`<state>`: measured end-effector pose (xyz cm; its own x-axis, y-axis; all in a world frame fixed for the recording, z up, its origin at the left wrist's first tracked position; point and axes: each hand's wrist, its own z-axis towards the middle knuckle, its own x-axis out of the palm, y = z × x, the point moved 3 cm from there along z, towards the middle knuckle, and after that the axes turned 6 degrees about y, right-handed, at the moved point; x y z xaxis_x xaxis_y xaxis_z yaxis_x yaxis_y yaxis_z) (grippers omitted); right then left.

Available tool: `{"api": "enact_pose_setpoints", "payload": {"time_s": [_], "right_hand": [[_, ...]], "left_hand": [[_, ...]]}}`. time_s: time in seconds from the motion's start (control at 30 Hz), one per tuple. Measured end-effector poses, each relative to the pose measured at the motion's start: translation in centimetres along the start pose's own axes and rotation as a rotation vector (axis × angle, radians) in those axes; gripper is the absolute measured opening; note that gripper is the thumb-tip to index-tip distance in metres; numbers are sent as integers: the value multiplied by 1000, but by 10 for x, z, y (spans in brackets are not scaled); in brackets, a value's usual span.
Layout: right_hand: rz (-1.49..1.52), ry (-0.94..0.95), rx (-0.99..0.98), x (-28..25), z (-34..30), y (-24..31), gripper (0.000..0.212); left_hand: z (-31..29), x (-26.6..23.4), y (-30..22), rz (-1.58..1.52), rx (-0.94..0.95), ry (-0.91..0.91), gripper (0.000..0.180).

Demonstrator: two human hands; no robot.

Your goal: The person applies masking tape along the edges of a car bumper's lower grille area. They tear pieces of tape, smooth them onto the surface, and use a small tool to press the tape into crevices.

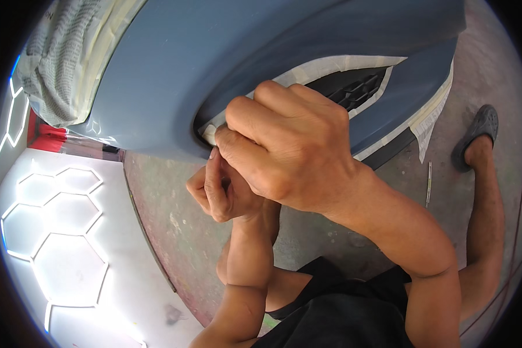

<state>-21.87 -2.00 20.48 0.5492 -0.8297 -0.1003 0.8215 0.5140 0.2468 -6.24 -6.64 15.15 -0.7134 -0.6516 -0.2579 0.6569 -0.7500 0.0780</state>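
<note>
Tape (210, 134) at vent (359, 90)'s left end: likely light, soft, tearable; pinch its edge. Right hand (293, 145), left hand (229, 188) curled there; can't tell if grip holds tape.

just a sliver at the left end of the recess (358, 90), right hand (296, 139) totally blocking its middle, left hand (227, 188) just below, bluish panel (156, 75) walling off the top, decent room over the floor (171, 214) leftward, leg (484, 220) boxing in the right
</note>
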Motion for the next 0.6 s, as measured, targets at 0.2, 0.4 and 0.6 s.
{"api": "enact_pose_setpoints", "payload": {"time_s": [0.2, 0.4, 0.6], "right_hand": [[26, 27, 1, 6, 0, 1, 17], [3, 59, -67, 2, 6, -1, 22], [21, 313, -80, -5, 20, -2, 13]], "left_hand": [[1, 2, -9, -38, -62, -46, 37], [3, 3, -4, -28, -55, -88, 36], [4, 4, -2, -153, -80, -143, 35]]}}
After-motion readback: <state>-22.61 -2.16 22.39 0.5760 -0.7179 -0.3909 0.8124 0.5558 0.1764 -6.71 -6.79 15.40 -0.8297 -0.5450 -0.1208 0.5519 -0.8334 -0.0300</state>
